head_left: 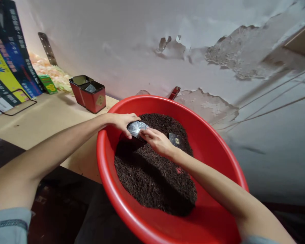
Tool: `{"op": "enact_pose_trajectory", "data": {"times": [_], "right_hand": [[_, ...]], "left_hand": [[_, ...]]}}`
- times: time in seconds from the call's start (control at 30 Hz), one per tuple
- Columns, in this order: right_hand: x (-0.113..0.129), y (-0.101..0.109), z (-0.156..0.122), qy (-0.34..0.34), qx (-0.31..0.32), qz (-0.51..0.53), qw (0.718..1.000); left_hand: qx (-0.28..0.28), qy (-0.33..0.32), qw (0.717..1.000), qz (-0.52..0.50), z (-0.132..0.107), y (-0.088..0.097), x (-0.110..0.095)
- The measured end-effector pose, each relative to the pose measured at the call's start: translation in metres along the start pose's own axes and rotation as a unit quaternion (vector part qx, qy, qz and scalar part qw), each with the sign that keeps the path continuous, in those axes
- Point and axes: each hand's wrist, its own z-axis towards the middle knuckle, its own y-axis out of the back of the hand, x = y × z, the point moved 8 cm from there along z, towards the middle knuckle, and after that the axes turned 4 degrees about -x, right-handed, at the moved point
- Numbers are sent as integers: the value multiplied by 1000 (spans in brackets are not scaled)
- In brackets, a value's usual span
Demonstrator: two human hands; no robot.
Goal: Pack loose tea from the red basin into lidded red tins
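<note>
A big red plastic basin (213, 135) holds a mound of dark loose tea leaves (152, 173). My left hand (123, 122) grips a small shiny silver foil pouch (136, 128) at the far left of the mound, fingers curled round it. My right hand (157, 140) rests on the leaves right beside the pouch, its fingers bent and touching the pouch's mouth. A second silver packet (174, 139) lies on the leaves just behind my right hand.
Two dark red square tins (91, 96) stand open on the wooden tabletop (45, 118) at the left. A green packet (47, 83) and printed boxes (7, 61) lean at the far left. A peeling wall (218, 57) rises behind the basin.
</note>
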Motion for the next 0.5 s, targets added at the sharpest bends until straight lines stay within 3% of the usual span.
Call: {"op": "enact_pose_trajectory", "data": {"times": [0.13, 0.23, 0.3, 0.37, 0.43, 0.5], "right_hand": [[5, 5, 0, -31, 27, -14, 999], [-15, 13, -10, -26, 41, 55, 997], [-49, 20, -26, -50, 33, 95, 994], [-101, 23, -54, -150, 28, 83, 985], [-148, 7, -95, -268, 120, 40, 955], [-175, -14, -136, -340, 215, 15, 915]], "left_hand": [[-19, 61, 998, -17, 8, -2, -4], [-57, 115, 992, 7, 14, -7, -5], [-78, 131, 988, 35, 15, -9, -7], [-85, 140, 984, 70, 14, -11, -9], [-86, 160, 978, 101, 12, -12, -10], [-83, 193, 971, 117, 9, -13, -8]]}}
